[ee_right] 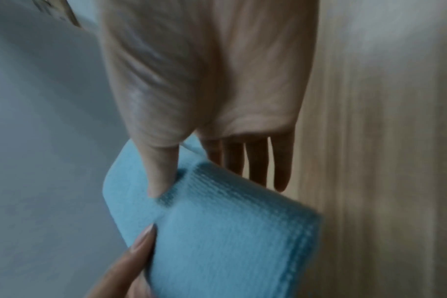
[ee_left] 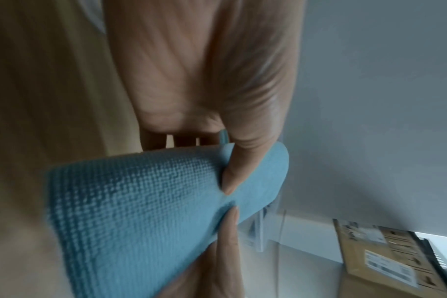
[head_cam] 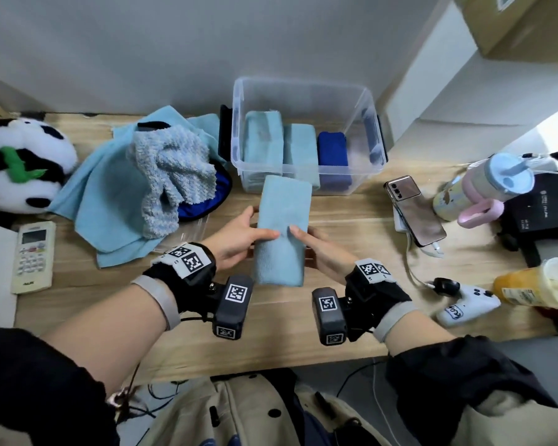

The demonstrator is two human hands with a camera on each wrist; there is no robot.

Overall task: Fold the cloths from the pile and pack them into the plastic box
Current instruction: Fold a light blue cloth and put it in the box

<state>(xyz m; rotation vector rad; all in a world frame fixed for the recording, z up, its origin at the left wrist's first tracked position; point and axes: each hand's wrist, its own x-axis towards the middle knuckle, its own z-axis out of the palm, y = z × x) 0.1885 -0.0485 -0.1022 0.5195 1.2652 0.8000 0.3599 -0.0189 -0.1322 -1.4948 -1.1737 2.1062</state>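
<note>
A light blue cloth (head_cam: 282, 230), folded into a long narrow rectangle, is held above the wooden table just in front of the clear plastic box (head_cam: 306, 91). Inside the box, two folded light blue cloths (head_cam: 279, 143) and one folded dark blue cloth (head_cam: 333, 149) are stood side by side. To the left of the box, the pile (head_cam: 136, 185) is seen as a spread light blue cloth with a fluffy pale blue one heaped on top.

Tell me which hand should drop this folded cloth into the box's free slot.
Right, probably. Both hands pinch the folded light blue cloth, but the plastic box has its open gap at the right end, beyond the dark blue cloth, nearer the right hand. The left hand would cross over.
</note>
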